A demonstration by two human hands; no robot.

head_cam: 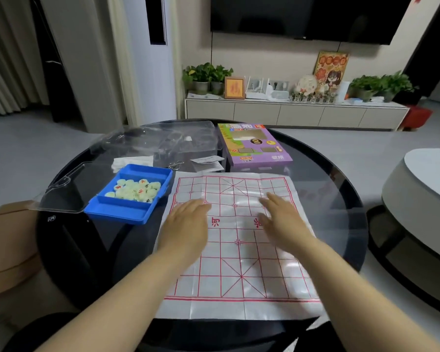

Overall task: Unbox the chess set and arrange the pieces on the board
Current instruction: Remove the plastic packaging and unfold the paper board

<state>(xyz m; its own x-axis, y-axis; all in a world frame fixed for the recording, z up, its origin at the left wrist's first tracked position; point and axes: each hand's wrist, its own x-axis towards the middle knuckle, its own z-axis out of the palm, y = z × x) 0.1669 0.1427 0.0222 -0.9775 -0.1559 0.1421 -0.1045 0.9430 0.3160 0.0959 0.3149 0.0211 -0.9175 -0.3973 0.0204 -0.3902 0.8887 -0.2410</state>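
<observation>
Showed as two bare forearms, unsleeved down to the view's lower edge. Ended in a left hand (188,224) and a right hand (282,219), fingers slender, tips blurred. Wore what looked like dark cloth (36,334) at the lap, too dim to tell further.

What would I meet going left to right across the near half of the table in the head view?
Clear plastic lid → blue tray holding the pale chess pieces → left hand → right hand, both hands flat on the paper board.
</observation>
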